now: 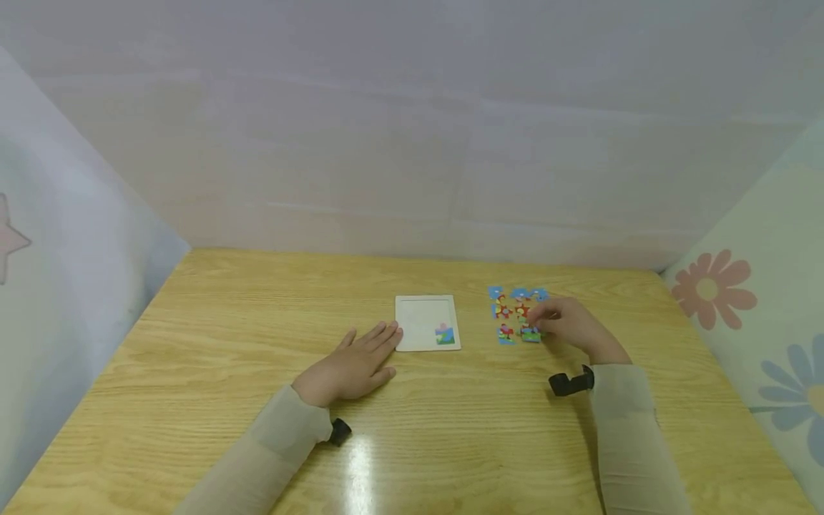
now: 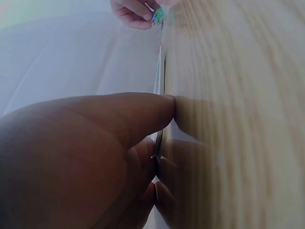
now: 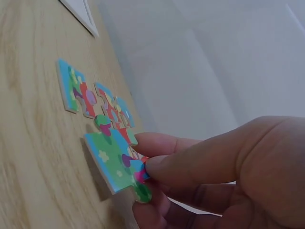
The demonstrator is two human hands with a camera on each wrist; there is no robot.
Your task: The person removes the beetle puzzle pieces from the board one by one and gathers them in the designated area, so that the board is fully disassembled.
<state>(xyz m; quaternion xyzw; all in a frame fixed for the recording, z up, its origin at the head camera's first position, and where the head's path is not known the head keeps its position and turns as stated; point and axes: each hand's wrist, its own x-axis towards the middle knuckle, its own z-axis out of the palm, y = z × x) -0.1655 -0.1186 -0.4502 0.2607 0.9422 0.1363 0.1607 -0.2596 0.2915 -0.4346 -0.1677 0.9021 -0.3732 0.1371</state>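
Note:
My right hand pinches a green jigsaw piece with blue edges and pale flowers between thumb and fingers. In the right wrist view the piece is tilted, one edge raised off the table. Beside it lie several loose jigsaw pieces in blue, red and green, among them a corner-side piece. My left hand lies flat with straight fingers, its fingertips touching the left edge of a white square puzzle tray. One blue-and-green piece sits in the tray's near right corner.
The wooden table spreads around the tray and pieces. A pale wall rises behind its far edge, with flower-printed panels at the right. Black straps with small cameras are on both wrists.

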